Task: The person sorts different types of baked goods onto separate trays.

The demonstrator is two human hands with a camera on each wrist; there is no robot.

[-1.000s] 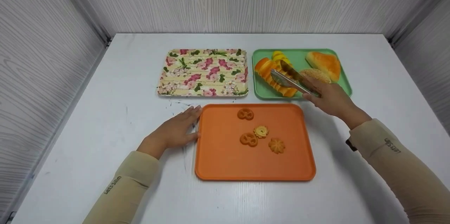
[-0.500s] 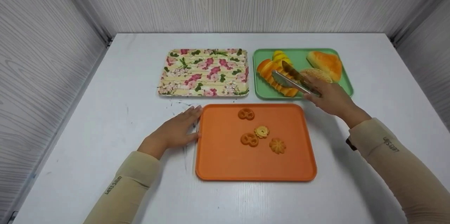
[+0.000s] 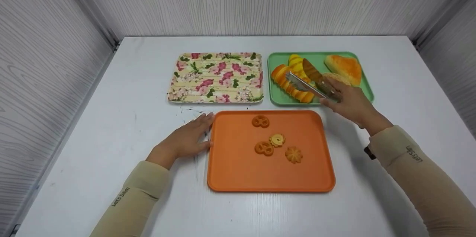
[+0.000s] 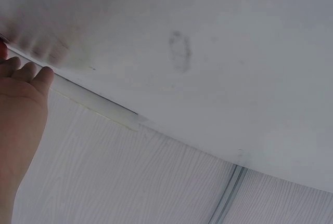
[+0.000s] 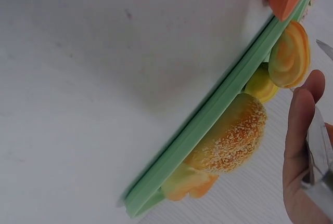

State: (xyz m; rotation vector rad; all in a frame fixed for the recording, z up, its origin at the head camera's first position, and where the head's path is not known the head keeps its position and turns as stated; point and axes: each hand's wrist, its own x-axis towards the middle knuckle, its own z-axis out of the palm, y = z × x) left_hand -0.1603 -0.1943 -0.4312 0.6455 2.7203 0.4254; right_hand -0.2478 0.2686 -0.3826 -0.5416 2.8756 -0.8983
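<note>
My right hand point(image 3: 349, 101) holds metal tongs point(image 3: 308, 87) over the front of a green tray point(image 3: 273, 97). The tong arms are spread, one over a scored orange-brown bread point(image 3: 280, 75), the other near a ridged yellow bread point(image 3: 295, 60). Nothing visible is clamped between them. A sesame bun point(image 5: 239, 135) lies under the hand, partly hidden in the head view. My left hand point(image 3: 186, 139) lies with extended fingers against the left rim of an orange tray point(image 3: 238, 173). On that tray are two pretzel-shaped cookies point(image 3: 260, 121), a round ring cookie point(image 3: 277, 140) and a flower-shaped cookie point(image 3: 293, 154).
A floral tray point(image 3: 215, 77) sits at the back left, beside the green one. A triangular bread point(image 3: 346, 69) rests at the green tray's right side. Pale wood-grain panels point(image 3: 238, 2) enclose the white table point(image 3: 93, 136) behind and at the sides.
The tongs have spread wider: their far arm has swung up and away from the scored bread. My left hand and the orange tray keep their places.
</note>
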